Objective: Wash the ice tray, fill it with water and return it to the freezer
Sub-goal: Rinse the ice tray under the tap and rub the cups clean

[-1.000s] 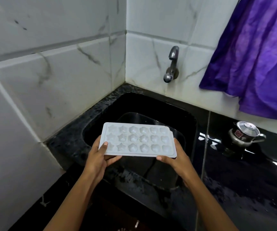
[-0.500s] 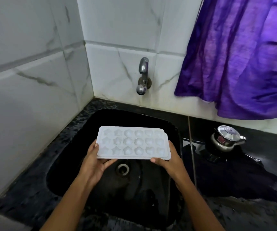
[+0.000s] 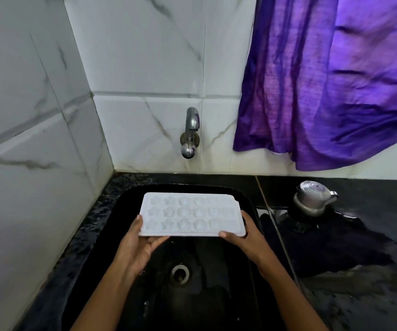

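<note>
A white ice tray point(image 3: 191, 213) with star and round moulds is held level over the black sink point(image 3: 130, 201). My left hand point(image 3: 140, 247) grips its left end, thumb on the rim and fingers underneath. My right hand point(image 3: 247, 237) grips the right end the same way. A chrome tap point(image 3: 190, 132) sticks out of the tiled wall above and behind the tray; no water runs from it. The sink drain point(image 3: 180, 273) lies below the tray.
Marble-look tiled walls point(image 3: 37, 139) close in the left and back. A purple cloth point(image 3: 331, 80) hangs at the upper right. A small steel lidded pot point(image 3: 313, 199) stands on the wet black counter point(image 3: 359, 271) to the right of the sink.
The view has swung to face the sink squarely. Both hands have carried the tray further over the basin, closer to under the tap; their hold on it is unchanged.
</note>
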Motion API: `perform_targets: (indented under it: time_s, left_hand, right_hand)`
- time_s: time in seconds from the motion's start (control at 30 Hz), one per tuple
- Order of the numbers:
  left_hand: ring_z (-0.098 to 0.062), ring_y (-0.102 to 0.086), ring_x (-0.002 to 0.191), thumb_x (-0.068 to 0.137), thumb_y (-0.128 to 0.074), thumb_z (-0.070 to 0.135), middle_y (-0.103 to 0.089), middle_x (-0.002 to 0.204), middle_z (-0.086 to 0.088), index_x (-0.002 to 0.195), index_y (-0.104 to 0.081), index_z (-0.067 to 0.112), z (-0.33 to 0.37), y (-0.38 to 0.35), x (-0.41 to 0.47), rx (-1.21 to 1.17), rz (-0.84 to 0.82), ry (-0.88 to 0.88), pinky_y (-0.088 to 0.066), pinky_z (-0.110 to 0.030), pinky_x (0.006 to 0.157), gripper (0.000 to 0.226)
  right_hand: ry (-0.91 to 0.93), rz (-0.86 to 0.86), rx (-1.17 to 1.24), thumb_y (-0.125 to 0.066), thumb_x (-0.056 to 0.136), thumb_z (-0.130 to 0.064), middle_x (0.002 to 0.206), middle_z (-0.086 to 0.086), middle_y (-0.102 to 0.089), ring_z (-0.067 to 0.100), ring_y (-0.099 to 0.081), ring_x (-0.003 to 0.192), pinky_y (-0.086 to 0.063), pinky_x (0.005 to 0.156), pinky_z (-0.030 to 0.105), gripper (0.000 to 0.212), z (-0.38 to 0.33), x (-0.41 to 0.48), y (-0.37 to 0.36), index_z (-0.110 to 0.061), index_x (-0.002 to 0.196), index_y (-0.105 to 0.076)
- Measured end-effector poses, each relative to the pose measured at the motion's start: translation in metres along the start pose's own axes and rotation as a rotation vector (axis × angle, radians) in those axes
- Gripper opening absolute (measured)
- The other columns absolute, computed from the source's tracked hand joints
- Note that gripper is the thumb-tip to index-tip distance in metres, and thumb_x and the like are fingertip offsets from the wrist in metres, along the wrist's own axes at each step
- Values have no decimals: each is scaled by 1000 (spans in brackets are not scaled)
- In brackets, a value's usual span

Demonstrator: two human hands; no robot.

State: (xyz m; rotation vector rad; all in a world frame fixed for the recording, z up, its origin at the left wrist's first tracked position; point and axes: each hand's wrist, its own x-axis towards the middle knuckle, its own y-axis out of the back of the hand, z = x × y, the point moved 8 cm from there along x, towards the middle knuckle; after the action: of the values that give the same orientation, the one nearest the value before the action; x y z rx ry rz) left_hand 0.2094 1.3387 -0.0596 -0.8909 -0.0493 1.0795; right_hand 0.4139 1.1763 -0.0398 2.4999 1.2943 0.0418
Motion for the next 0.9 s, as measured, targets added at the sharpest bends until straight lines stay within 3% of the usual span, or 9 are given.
perform_targets:
  time_s: [0.1, 0.13, 0.23, 0.33, 0.43, 0.53, 0.63, 0.73, 0.9]
  left_hand:
    - [-25, -72, 72, 100, -37, 26, -74, 82, -8, 108, -56, 11, 3, -3, 10, 30, -30, -19, -58, -42, 55, 26]
    - [-24, -72, 71, 100, -37, 26, -74, 81, -8, 108, -56, 10, 4, -4, 14, 40, -38, -24, -58, -42, 54, 26]
    - [-22, -72, 69, 100, -36, 25, -74, 78, -6, 105, -56, 11, 8, -11, 25, 54, -65, -25, -57, -39, 50, 25]
    - [-20, -72, 70, 100, -35, 24, -74, 79, -5, 104, -56, 11, 9, -17, 31, 45, -69, -28, -58, -38, 51, 25]
    - [-20, -71, 68, 100, -34, 23, -74, 77, -4, 101, -57, 11, 5, -15, 38, 9, -45, -25, -57, -37, 49, 25]
    - [-20, -71, 69, 100, -35, 23, -74, 79, -5, 102, -58, 10, 5, -9, 47, 0, -17, -29, -57, -37, 50, 27]
    - [-20, -71, 70, 100, -35, 23, -74, 80, -6, 102, -58, 9, 6, -8, 55, 5, -9, -24, -57, -37, 51, 26]
    - [-20, -71, 69, 100, -35, 23, -74, 79, -6, 103, -58, 9, 9, -7, 62, 14, 10, -22, -57, -37, 51, 26]
    - [-20, -71, 70, 99, -37, 24, -74, 81, -6, 105, -58, 10, 12, -2, 76, 27, 51, -18, -58, -37, 51, 26]
  right_hand:
    - [-126, 173, -161, -66, 56, -75, 135, 1, -47, 25, -44, 126, -40, 103, 46, 106, -1, 14, 17, -28, 143, -29]
    - [-121, 233, -213, -63, 58, -77, 135, 3, -45, 27, -41, 128, -35, 106, 50, 104, -9, 18, 23, -27, 143, -30]
    - [42, 313, -297, -61, 81, -53, 132, 6, -48, 27, -43, 125, -35, 105, 50, 70, -55, 36, 23, -22, 139, -39]
    - [227, 298, -420, -61, 87, -38, 124, 9, -52, 29, -47, 119, -38, 102, 47, 42, -101, 64, 9, -18, 124, -57]
    - [350, 366, -357, -59, 90, -30, 116, 10, -58, 30, -51, 113, -41, 98, 39, 26, -141, 96, 1, -13, 109, -68]
    - [411, 328, -474, -58, 91, -29, 124, 10, -52, 31, -49, 114, -43, 96, 38, 33, -171, 138, -23, -14, 120, -61]
    - [419, 153, -813, -63, 87, -32, 144, 5, -33, 35, -41, 118, -45, 90, 43, 55, -170, 178, -59, -23, 137, -41]
    - [445, 41, -1141, -67, 84, -31, 153, 1, -21, 36, -41, 121, -47, 91, 44, 68, -157, 208, -82, -25, 142, -31]
    - [576, 46, -1357, -60, 80, 8, 151, 5, -23, 33, -49, 113, -46, 80, 33, 65, -154, 219, -98, -12, 136, -34]
